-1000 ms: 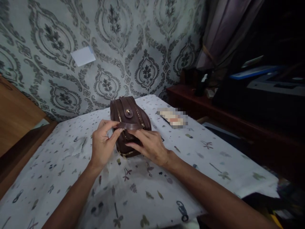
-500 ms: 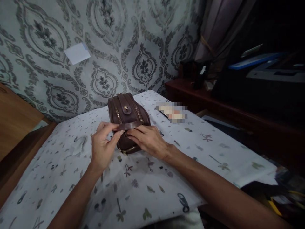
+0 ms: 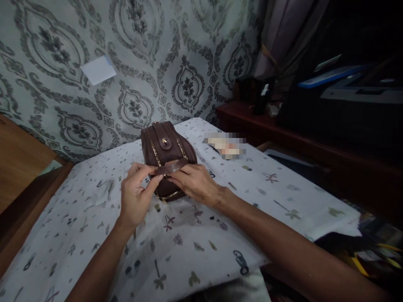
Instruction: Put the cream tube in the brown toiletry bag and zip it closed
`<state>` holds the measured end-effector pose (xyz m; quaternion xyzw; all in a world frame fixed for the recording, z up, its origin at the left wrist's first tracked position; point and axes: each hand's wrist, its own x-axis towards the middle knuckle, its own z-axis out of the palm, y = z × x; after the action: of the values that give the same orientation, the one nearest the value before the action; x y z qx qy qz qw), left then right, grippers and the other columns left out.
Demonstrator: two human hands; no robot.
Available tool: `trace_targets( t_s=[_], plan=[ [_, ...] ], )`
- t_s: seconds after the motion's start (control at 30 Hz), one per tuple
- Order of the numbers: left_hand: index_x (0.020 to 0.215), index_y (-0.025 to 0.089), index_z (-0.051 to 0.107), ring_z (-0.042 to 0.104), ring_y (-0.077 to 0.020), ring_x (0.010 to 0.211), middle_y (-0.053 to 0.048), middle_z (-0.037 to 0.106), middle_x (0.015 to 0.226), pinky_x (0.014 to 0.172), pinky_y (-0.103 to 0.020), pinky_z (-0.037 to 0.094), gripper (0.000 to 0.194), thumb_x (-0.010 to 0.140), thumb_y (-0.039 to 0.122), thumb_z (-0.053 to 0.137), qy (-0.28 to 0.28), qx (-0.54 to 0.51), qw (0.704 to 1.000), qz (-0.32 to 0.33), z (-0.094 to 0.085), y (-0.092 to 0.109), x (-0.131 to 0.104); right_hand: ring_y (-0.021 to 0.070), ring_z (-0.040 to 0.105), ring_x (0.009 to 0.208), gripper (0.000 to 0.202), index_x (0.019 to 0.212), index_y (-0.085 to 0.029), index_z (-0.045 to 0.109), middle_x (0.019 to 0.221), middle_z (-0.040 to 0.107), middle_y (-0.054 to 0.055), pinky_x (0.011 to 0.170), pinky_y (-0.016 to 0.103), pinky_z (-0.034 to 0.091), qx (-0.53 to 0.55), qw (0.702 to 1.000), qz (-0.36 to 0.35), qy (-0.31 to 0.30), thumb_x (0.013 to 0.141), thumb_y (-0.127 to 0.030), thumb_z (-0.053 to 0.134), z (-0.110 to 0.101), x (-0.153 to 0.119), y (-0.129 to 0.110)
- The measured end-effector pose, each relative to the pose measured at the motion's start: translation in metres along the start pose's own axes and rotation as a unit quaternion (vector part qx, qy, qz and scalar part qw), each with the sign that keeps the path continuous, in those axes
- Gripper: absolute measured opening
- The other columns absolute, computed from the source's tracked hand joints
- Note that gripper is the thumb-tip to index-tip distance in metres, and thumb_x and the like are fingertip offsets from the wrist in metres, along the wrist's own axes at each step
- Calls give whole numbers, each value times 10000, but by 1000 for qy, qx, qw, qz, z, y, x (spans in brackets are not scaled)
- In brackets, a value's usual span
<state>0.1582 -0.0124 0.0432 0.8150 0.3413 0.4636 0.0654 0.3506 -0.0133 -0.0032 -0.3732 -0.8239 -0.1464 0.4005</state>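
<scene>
A dark brown leather bag (image 3: 168,153) with gold-toned zippers and a round gold stud lies on the patterned cloth. Across its near part runs a brown strap (image 3: 172,167). My left hand (image 3: 135,193) pinches the strap's left end between thumb and index finger. At the strap's right side is my right hand (image 3: 201,184), its fingers closed together and partly tucked under the strap against the bag. Its fingertips are partly hidden, so I cannot see exactly what part they grip.
A flat item with a blurred-out surface (image 3: 225,147) lies right of the bag. Wooden furniture (image 3: 28,151) borders the left. A dark red shelf (image 3: 233,110) and dark clutter stand at the right. Patterned wallpaper (image 3: 185,88) with a white sheet (image 3: 98,70) rises behind.
The view has shifted slightly. Both hands stay at the strap in nearly the same pose, and the bag has not visibly moved on the cloth.
</scene>
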Motion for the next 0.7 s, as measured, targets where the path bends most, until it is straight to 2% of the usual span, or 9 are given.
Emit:
trace_targets(
  t_s=[0.17, 0.37, 0.7],
  plan=[
    [926, 227, 723, 592, -135, 840, 22, 640, 840, 782, -247, 474, 87, 884, 168, 674, 8, -4, 1000, -12, 1, 1, -1, 187, 710, 852, 201, 997, -175, 700, 1041, 735, 88, 682, 268, 537, 9, 1000, -13, 21, 1005, -233, 508, -1, 2, 2],
    [921, 237, 728, 598, -137, 827, 22, 645, 832, 764, -245, 475, 94, 874, 171, 682, 29, -6, 999, -19, 3, 1, -4, 176, 711, 875, 161, 1089, -182, 681, 1046, 733, 66, 717, 262, 537, 54, 998, -42, 0, 955, -213, 597, -8, 3, 11],
    [917, 249, 728, 592, -122, 807, 32, 637, 821, 728, -222, 458, 86, 879, 185, 685, 27, -7, 999, -39, 5, 2, -8, 178, 716, 878, 167, 1079, -158, 681, 1028, 743, 84, 755, 267, 554, 94, 994, -50, -26, 980, -217, 560, -15, 3, 15]
  ],
)
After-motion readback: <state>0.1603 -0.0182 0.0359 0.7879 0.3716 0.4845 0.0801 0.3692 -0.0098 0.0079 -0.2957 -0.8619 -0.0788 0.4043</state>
